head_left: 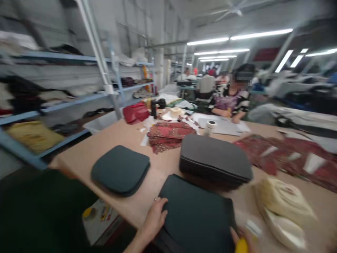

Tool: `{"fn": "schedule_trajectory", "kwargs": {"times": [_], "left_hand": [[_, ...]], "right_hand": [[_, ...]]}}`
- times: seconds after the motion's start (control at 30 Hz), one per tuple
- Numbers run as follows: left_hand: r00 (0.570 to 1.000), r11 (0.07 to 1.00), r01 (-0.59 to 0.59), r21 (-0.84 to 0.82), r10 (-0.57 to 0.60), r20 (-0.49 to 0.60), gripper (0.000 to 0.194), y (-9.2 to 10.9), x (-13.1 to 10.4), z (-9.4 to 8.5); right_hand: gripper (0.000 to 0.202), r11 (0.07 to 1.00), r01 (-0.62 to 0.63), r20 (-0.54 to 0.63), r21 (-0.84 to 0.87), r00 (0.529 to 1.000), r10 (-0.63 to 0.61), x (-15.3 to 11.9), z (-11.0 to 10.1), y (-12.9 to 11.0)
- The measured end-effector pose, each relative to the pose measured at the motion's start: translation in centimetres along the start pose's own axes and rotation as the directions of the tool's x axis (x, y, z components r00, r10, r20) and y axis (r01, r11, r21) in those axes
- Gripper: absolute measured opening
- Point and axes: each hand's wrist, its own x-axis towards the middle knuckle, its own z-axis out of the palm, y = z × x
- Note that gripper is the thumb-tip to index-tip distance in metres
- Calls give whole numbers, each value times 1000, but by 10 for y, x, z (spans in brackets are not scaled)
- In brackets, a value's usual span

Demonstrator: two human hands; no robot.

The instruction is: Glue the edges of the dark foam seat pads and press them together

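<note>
A stack of dark green, round-cornered pieces [195, 214] lies at the table's near edge, in front of me. My left hand [156, 217] has its fingers curled on the left edge of this stack. At the lower right, my right hand [246, 239] touches the stack's right edge with a fingertip. It is closed around a yellow thing [241, 246], blurred and partly cut off by the frame. A white blurred part [253, 229] shows beside that hand; whether it belongs to the yellow thing is unclear. A second dark green stack [121, 169] lies to the left.
Behind the near stack stands a tall grey-black stack [216, 154]. Red patterned pieces [171, 133], a white-topped bottle [210, 127] and a cream cloth bundle [285, 200] share the table [81, 151]. Across it, a person [229, 96] works; blue shelves [63, 102] line the left.
</note>
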Motion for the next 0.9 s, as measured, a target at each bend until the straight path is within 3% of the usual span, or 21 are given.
{"fn": "schedule_trajectory", "kwargs": {"times": [0.13, 0.33, 0.53, 0.73, 0.9], "left_hand": [[990, 995, -97, 40, 92, 110, 45, -12, 32, -10], [979, 981, -193, 31, 191, 68, 42, -11, 51, -20], [977, 978, -191, 84, 182, 107, 40, -33, 48, -21], [959, 976, -201, 86, 178, 219, 33, -65, 44, -31], [947, 979, -200, 35, 184, 265, 30, -80, 34, -33]], "right_hand": [[59, 988, -142, -135, 58, 980, 148, -12, 1, 17], [50, 976, -215, -176, 23, 960, 216, -26, 5, 0], [50, 951, -306, -210, -54, 934, 289, -44, 2, -6], [51, 940, -303, -201, -156, 942, 270, -39, 10, -15], [50, 918, -340, -207, -204, 932, 299, -43, 11, -16]]}}
